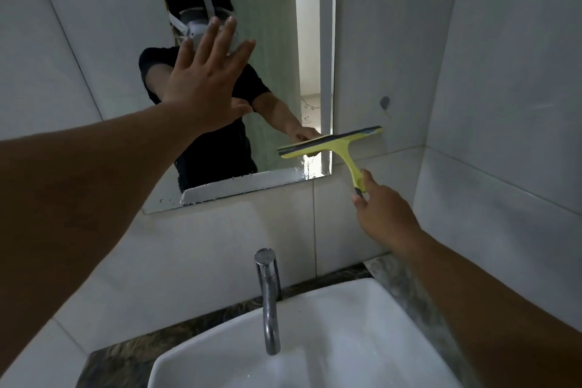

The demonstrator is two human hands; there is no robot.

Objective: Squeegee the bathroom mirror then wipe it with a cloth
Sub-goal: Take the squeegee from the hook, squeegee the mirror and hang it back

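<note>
Squeegee (333, 143) held at the lower right corner of the mirror (271, 41)

The handle end is hidden inside the clenched right hand (385, 211); the left hand (204, 85), fingers spread and released, is raised before the glass. Grey wall tiles (393, 25) surround it; the basin (330, 340) is cut off below.

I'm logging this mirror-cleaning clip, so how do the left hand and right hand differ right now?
The left hand is open and empty, fingers spread flat toward the wall mirror; the right hand is closed on the yellow-green plastic squeegee. The left is raised high, the right low at the mirror's bottom right corner. Both are bare.
</note>
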